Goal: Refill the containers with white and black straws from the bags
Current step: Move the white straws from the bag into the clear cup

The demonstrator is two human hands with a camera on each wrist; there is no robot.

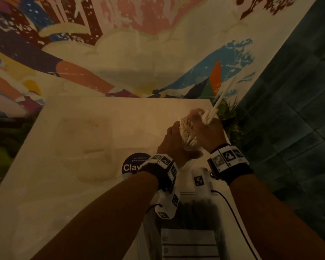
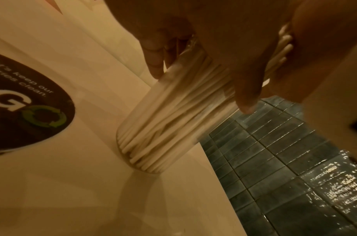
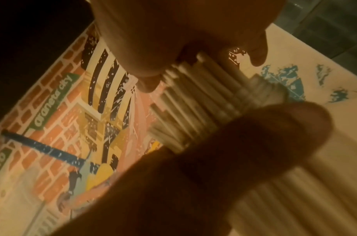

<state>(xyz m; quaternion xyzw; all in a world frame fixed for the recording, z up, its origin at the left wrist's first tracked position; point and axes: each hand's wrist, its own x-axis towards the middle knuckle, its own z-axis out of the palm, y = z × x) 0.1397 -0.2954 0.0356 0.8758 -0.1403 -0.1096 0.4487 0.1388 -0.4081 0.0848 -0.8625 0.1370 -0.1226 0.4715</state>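
A clear container (image 1: 188,136) packed with white straws leans near the white table's right edge. My left hand (image 1: 174,136) grips its side. In the left wrist view its base (image 2: 145,158) rests on the table while the body (image 2: 173,108) tilts, with my fingers (image 2: 153,52) curled round it. My right hand (image 1: 207,126) is at the container's mouth and holds a few white straws (image 1: 217,104) that stick up and away. In the right wrist view the straw tops (image 3: 193,103) sit just under my fingertips (image 3: 149,75). A clear bag of black straws (image 1: 197,216) lies below my wrists.
A round dark sticker (image 1: 132,165) is on the table (image 1: 64,184) left of my hands. Faint clear plastic shapes (image 1: 86,143) lie mid-table. The table's right edge drops to a dark tiled floor (image 1: 298,137). A painted mural wall (image 1: 139,44) rises behind, with greenery (image 1: 231,113) at the corner.
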